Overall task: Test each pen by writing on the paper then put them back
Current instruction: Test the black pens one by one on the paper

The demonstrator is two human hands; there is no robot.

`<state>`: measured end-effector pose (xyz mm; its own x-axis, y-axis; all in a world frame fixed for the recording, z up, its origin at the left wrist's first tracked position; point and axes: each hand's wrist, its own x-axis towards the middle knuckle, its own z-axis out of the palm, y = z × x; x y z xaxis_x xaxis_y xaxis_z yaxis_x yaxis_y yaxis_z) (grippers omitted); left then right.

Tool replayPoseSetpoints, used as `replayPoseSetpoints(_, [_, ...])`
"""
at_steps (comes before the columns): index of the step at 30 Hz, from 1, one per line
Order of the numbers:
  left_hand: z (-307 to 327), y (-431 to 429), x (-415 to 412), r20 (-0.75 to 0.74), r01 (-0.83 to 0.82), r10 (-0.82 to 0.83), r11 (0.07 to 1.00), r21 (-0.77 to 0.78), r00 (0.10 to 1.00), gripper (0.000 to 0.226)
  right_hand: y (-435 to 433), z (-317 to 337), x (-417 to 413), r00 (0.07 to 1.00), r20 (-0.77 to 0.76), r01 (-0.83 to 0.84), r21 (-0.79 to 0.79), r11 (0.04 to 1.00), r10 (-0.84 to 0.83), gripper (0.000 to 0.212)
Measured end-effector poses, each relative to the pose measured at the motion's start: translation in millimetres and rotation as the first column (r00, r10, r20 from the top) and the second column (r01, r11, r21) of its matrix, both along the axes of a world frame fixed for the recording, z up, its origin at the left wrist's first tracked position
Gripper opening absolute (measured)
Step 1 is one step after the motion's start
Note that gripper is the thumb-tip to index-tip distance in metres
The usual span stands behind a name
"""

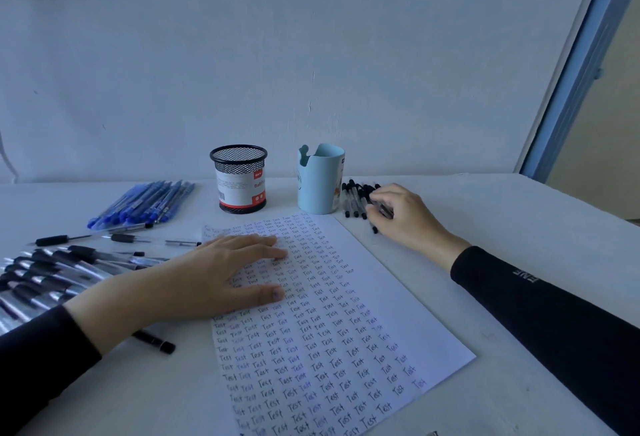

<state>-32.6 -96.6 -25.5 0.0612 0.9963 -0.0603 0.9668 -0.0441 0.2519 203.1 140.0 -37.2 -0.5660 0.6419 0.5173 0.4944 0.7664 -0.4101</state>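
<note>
Head view of a white table (502,227) against a pale wall. The paper (346,331) lies at centre, turned slightly, and is covered with rows of the handwritten word "Test" in black and blue ink. The left hand (221,269) rests flat on the paper's upper left part, fingers straight and together, thumb spread, holding nothing. The right hand (405,217) lies beyond the paper's upper right corner, its fingers curled down and pinching shafts among the black pens (355,198); whether any pen is lifted off the table cannot be told. These black pens lie in a small group on the table just right of the blue cup (320,181), which stands upright at the paper's far edge. A mesh cup (239,177) with a red and white label stands upright to the left of the blue cup, apart from it. Blue pens (145,203) lie fanned at far left. Loose pens (117,238) lie nearer, and a pile (52,276) of dark pens lies at the left edge. One pen (156,342) protrudes from under the left wrist. Both forearms wear black sleeves.
</note>
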Motion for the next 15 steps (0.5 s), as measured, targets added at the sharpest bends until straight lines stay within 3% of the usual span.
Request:
replayPoseSetpoints(4, [0,0,0,-0.001,0.011,-0.011,1.0,0.006,1.0,0.078,-17,5,-3,0.996,-0.036,-0.079,0.1,0.992,0.083,0.028])
replayPoseSetpoints(7, [6,-1,3,0.082,-0.013,0.008,0.998,0.054,0.997,0.068,-39,4,-8,0.97,0.037,-0.243,0.13,0.961,0.24,0.02])
replayPoseSetpoints(13, [34,-6,-43,0.175,-0.265,0.223,0.924,0.277,0.959,0.033,-50,-3,-8,0.925,0.087,-0.375,0.06,0.925,0.37,0.018])
replayPoseSetpoints(15, [37,-13,-67,0.177,-0.331,0.293,0.909,0.254,0.94,0.024,-48,-5,-8,0.925,0.078,-0.376,0.035,0.926,0.372,0.018])
